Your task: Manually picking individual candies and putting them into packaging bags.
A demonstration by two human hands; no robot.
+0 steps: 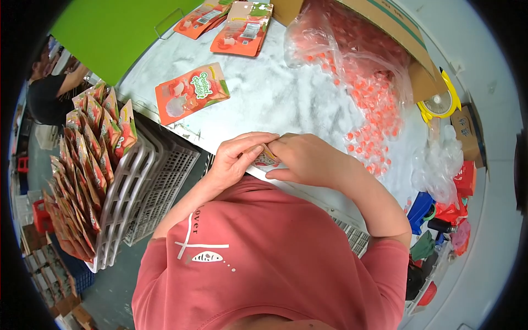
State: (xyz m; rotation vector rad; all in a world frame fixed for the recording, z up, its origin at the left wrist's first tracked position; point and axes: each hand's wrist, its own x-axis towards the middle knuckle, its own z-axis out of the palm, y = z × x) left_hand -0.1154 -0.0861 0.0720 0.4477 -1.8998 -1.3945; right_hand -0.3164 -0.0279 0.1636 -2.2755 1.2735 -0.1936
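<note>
Close in front of my body, at the near edge of the white table (264, 91), both hands are on one small candy pouch (265, 158). My left hand (234, 158) is closed on its left side, thumb on the front. My right hand (308, 157) grips the top right of it, fingers bent over the edge. Most of the pouch is hidden behind my fingers, so I cannot tell whether its mouth is open. Beyond my left hand a red-orange pouch (191, 93) lies flat. To the right, small red wrapped candies (374, 115) spread over the tabletop.
A clear bag (352, 38) of candies spills from a tipped cardboard box (426, 77) at far right. Stacked pouches (242, 30) lie at the back. On my left stands a white crate (124, 192) of filled pouches (91, 165). A yellow fan (441, 102) stands right; another person (47, 91) works far left.
</note>
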